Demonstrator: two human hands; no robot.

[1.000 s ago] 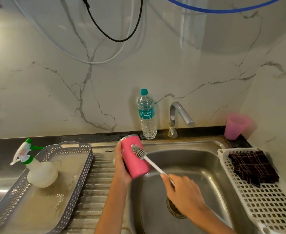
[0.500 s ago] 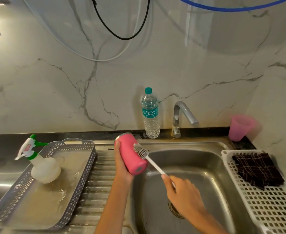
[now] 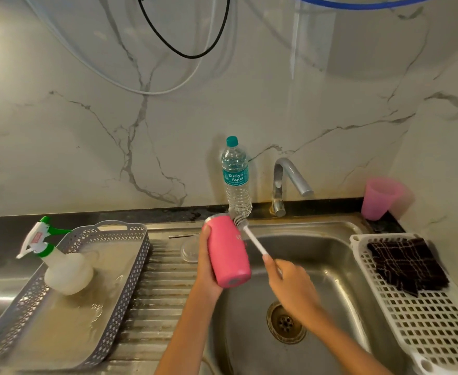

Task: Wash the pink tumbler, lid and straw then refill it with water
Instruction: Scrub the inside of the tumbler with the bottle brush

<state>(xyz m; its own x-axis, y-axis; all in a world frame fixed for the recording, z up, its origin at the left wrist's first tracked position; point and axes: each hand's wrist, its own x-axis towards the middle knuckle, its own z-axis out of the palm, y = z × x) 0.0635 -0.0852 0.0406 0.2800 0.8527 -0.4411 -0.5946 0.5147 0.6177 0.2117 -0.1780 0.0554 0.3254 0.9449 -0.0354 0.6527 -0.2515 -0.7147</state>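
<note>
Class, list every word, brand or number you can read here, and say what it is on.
"Suriya Aqua": label of the water bottle.
Small print beneath it: too small to read.
White lettering on the pink tumbler: cut off, unreadable.
Red tag on the spray bottle: blurred.

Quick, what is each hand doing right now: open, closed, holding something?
Left hand: closed, gripping the pink cylindrical tumbler.
Right hand: closed, gripping the white-handled bristle bottle brush.

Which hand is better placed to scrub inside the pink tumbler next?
Right, probably. The right hand holds the white bottle brush, bristles beside the pink metal tumbler's upper rim; the left hand holds that tumbler.
</note>
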